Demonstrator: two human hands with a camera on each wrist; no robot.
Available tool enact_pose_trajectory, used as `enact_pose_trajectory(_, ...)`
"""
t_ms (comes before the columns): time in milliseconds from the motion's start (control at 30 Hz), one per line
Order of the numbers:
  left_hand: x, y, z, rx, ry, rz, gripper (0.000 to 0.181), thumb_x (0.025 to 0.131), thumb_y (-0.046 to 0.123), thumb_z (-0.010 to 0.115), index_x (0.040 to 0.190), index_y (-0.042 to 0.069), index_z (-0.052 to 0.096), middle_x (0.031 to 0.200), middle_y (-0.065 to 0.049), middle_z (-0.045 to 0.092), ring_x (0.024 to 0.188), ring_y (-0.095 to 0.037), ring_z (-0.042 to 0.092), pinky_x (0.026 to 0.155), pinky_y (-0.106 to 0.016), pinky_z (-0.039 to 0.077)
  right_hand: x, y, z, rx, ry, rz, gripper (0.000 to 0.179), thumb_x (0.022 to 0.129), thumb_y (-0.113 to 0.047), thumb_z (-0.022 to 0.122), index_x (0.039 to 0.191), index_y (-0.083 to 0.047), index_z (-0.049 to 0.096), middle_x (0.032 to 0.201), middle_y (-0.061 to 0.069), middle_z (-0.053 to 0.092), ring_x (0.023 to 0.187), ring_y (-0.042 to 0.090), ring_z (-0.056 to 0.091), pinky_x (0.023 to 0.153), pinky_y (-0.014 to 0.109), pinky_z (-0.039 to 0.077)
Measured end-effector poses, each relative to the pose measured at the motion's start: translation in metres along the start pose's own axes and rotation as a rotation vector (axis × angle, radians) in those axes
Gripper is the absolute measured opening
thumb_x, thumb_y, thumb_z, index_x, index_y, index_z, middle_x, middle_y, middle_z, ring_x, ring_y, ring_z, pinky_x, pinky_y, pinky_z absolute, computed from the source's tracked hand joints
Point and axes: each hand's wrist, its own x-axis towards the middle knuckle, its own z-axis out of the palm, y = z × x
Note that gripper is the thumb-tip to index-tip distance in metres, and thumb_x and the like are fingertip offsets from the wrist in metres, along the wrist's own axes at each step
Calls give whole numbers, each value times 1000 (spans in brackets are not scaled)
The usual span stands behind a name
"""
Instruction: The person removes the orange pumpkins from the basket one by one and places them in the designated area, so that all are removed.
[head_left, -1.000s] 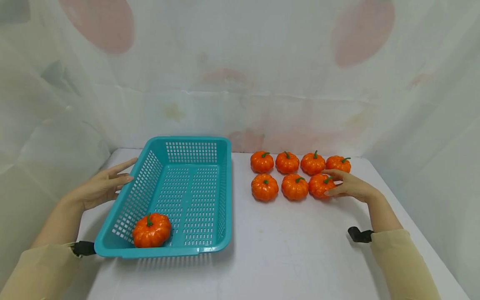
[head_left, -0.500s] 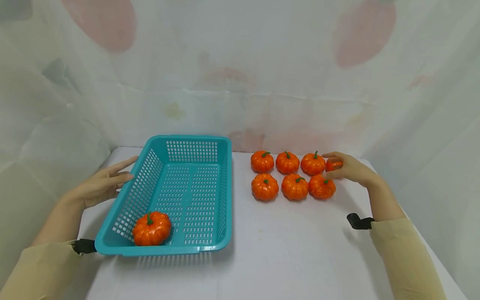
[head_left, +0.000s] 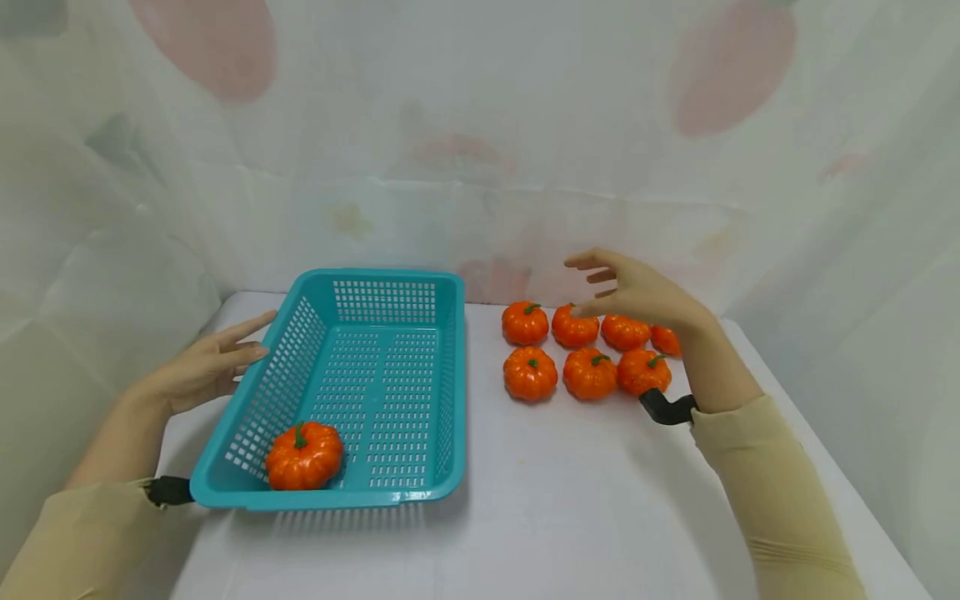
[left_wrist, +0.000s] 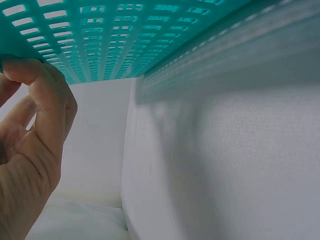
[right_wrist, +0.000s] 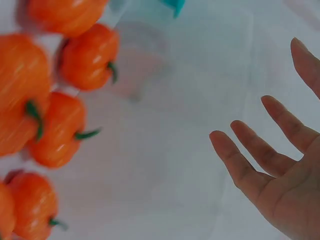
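My left hand (head_left: 206, 367) is at the left side of a teal plastic basket (head_left: 450, 392), its extended fingers touching the rim. The left wrist view shows this hand (left_wrist: 35, 120) against the basket's slotted wall (left_wrist: 110, 40). One orange pumpkin (head_left: 303, 458) with a green stem sits in the basket's near left corner. My right hand (head_left: 637, 292) hovers over the back row of small pumpkins and holds nothing. It partly covers a pumpkin (head_left: 626, 333) there. In the right wrist view, the hand's (right_wrist: 285, 175) fingers are spread, apart from the pumpkins (right_wrist: 57, 130).
A front row of pumpkins, including the left one (head_left: 530, 375), stands before the back row on the white table (head_left: 570, 517). Pale patterned cloth (head_left: 480, 183) hangs behind and at both sides. Black camera mounts (head_left: 667, 408) sit at the wrists.
My right hand has left the rightmost pumpkins and moved up and to the left over the back row, without taking any. The left hand and the basket stay almost in place.
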Motion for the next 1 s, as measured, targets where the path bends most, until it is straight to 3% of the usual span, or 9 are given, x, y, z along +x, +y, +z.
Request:
enact_pose_trajectory(267, 1, -2, -5, 9, -31, 16, 70, 106, 19, 41, 160, 24, -3, 127, 28, 57, 110, -4, 64, 87, -32, 57, 27, -68, 32, 86, -71, -185, 61, 84, -27, 78, 139, -26, 51, 147, -8, 49, 132, 21, 50, 109, 44, 47)
enact_pose_trajectory(633, -15, -4, -17, 22, 5, 1, 69, 106, 21, 41, 160, 27, -2, 126, 25, 59, 108, -5, 66, 87, -33, 57, 78, -154, 97, 190, -249, -374, 61, 85, -30, 77, 140, -25, 50, 147, -8, 48, 131, 16, 50, 102, 26, 51)
enact_pose_trajectory(833, -17, -5, -15, 9, -7, -9, 70, 106, 21, 40, 160, 26, -4, 128, 23, 58, 110, -6, 65, 88, -31, 56, 102, -187, 138, 236, -338, -430, 62, 86, -27, 77, 141, -21, 50, 147, -3, 49, 127, 14, 53, 95, 21, 52)
enact_pose_trajectory(1000, -16, -4, -12, 12, -9, -19, 69, 107, 21, 40, 160, 26, -4, 128, 25, 57, 112, -3, 63, 89, -30, 55, 115, -202, 170, 352, -425, -391, 55, 86, -22, 75, 136, -21, 54, 143, -6, 52, 120, 8, 56, 91, 20, 52)
